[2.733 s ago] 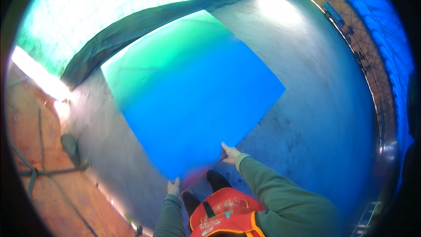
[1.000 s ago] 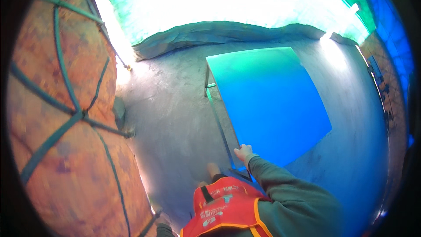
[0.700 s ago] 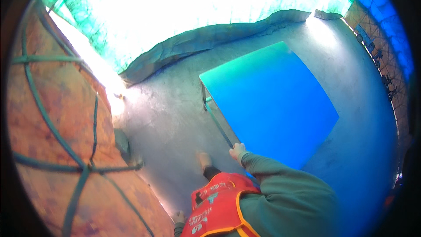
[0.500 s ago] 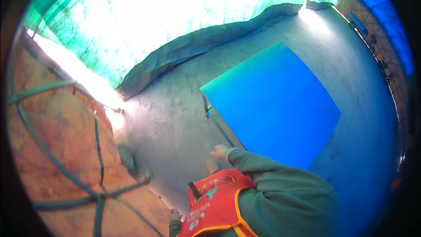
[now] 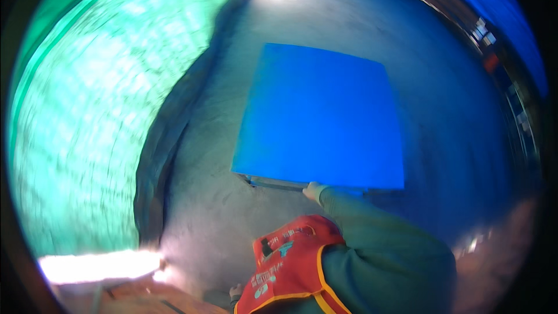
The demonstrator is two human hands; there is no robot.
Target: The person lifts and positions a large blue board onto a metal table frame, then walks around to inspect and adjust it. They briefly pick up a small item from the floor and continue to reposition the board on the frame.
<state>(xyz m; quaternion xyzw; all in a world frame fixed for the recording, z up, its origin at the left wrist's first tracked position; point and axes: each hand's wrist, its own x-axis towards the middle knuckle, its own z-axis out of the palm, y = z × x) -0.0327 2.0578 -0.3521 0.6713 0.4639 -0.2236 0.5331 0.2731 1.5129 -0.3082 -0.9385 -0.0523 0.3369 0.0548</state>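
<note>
A square table (image 5: 319, 116) with a smooth blue top stands in front of me, part of its frame showing beneath the near edge. My right hand (image 5: 314, 191), in a green sleeve, reaches to that near edge with its fingers curled in. Nothing shows inside them, and whether the hand touches the table I cannot tell. Low beside my body is my left hand (image 5: 235, 291), small and blurred, its fingers mostly hidden behind my red apron (image 5: 285, 264) with yellow trim. It is away from the table.
A bright green translucent sheet wall (image 5: 104, 110) curves along the left, with a dark rolled hem (image 5: 154, 180) on the concrete floor (image 5: 203, 197). An orange-brown surface (image 5: 139, 298) lies at the lower left. Blurred items line the far right edge.
My view has turned right, so the table now sits squarer ahead and the green wall fills the left. My right hand has come to overlap the table's near edge.
</note>
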